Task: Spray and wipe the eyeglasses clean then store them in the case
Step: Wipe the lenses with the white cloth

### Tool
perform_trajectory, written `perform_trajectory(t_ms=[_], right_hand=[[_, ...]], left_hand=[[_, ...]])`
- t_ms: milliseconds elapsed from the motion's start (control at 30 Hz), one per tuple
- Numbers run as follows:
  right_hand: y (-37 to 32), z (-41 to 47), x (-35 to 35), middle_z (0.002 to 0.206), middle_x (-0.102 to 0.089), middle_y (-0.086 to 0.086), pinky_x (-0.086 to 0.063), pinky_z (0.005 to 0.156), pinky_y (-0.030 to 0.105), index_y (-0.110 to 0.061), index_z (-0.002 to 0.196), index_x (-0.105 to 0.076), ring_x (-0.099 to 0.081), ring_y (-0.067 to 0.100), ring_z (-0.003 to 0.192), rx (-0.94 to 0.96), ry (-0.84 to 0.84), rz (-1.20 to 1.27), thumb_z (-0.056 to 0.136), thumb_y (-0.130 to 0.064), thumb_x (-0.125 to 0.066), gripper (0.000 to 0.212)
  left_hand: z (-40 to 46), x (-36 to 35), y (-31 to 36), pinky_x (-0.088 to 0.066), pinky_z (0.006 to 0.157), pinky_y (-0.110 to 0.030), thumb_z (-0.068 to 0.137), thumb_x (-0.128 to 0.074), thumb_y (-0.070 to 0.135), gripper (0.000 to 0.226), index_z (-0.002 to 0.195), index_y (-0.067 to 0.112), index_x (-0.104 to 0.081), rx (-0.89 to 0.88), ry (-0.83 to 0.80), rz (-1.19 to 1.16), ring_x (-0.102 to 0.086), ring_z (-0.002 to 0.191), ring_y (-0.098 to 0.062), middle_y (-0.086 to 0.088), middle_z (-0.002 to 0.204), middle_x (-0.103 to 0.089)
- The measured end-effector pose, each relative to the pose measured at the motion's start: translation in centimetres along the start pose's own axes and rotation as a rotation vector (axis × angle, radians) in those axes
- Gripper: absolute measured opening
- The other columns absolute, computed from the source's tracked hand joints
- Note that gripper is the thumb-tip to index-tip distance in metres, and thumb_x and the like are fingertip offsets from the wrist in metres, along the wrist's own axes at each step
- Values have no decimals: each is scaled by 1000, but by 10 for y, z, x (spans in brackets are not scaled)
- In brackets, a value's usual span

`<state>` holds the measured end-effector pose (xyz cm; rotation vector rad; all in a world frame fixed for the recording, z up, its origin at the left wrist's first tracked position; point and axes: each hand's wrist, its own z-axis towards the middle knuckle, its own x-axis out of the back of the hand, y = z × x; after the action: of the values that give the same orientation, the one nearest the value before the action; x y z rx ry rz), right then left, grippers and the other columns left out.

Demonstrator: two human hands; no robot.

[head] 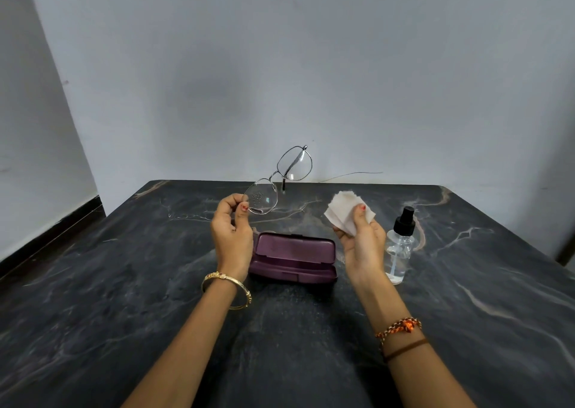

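Left hand [231, 230] pinches eyeglasses [278, 179] aloft; right hand [362, 239] grips cloth [343, 210]; open case [294, 256] between wrists.

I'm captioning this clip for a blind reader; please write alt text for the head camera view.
A person's left hand holds thin metal-framed eyeglasses up by one lens edge, while the right hand holds a folded white cloth. On the dark marbled table lie an open purple glasses case and a clear spray bottle.

a dark marble-patterned table [124, 298] with pale veins fills the near scene. behind it stands a plain grey-white wall [280, 65]. a thin wire [351, 176] runs along the table's far edge, right of centre. dark skirting [49, 230] lines the left wall.
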<state>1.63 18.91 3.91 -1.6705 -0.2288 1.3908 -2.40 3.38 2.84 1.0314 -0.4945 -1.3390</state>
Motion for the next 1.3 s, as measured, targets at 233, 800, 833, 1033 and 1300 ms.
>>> perform_trajectory(t_ms=[233,800,833,1033,1300], right_hand=[[18,-10,-12,94,-60,10,-58,54,24,-8,90,-54,-60,21,82,-177,-73,183,96,-23,-41,20],[32,-28,-17,78,-75,1,-59,67,30,-13,98,-57,-71,14,73,-296,-210,336,97,-31,-35,29],[32,-29,-17,79,-76,1,-59,67,29,-13,98,-58,-71,14,74,-299,-220,337,97,-30,-35,28],[34,-28,-16,98,-70,10,-59,71,27,-9,106,-58,-68,19,87,-328,-273,270,95,-24,-39,26],[36,-30,-17,94,-72,8,-57,76,28,-11,102,-58,-69,18,85,-322,-319,207,94,-22,-41,23]], left_hand=[[-14,-8,7,-39,71,-4,86,-50,4,20,82,24,-53,-90,-40,185,-48,84,7,-9,93,-55],[-26,-14,20,-47,75,-39,81,-55,-2,10,88,3,-59,-319,-15,332,-53,89,-31,23,83,-42],[-26,-14,19,-46,75,-35,81,-55,-2,11,88,4,-59,-315,-23,337,-53,89,-30,23,83,-42],[-30,-15,18,-43,77,-32,80,-55,-4,12,88,4,-59,-329,-75,370,-52,90,-27,23,84,-42],[-28,-13,19,-42,75,-32,79,-55,-5,12,87,4,-59,-326,-79,385,-50,89,-25,23,82,-42]])
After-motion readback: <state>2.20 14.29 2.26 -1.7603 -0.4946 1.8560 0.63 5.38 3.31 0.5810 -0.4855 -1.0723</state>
